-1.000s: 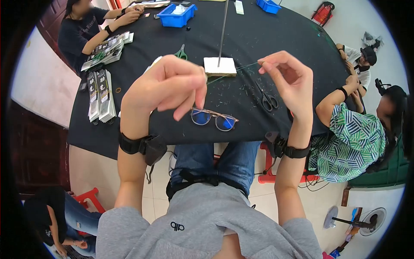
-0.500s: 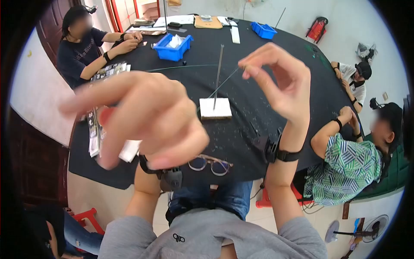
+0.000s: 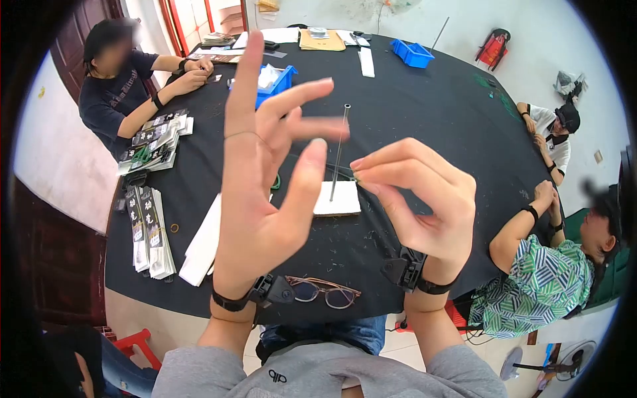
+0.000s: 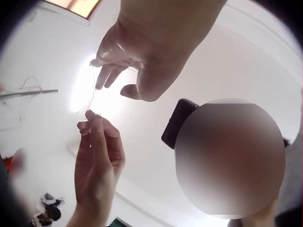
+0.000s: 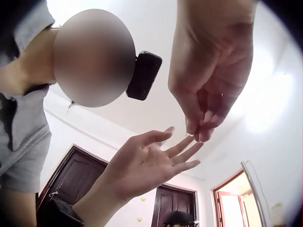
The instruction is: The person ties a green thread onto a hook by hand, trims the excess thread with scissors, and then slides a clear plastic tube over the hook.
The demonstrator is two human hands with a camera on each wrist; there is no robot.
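My left hand [image 3: 259, 186] is raised over the table with its fingers spread, the index finger extended upward. A fine line crosses that finger near its base. My right hand [image 3: 431, 199], to its right, pinches a thin green thread between thumb and fingertips. In the left wrist view the thread [image 4: 93, 94] runs between the two hands. Behind them in the head view, a thin metal rod [image 3: 339, 152] stands upright in a white block [image 3: 342, 204]. The left fingertips overlap the rod in this view.
Eyeglasses [image 3: 323, 292] lie near the front edge of the black-covered table [image 3: 411, 99]. Printed packets [image 3: 149, 232], a white strip [image 3: 202, 245] and a small ring [image 3: 174, 228] lie left. A blue bin [image 3: 282, 83] stands behind my left hand. Other people sit around the table.
My left hand swept out to the left, close to the camera, then came back and spread its fingers upright. My right hand, lower now, keeps pinching the thread. The head view also shifted.
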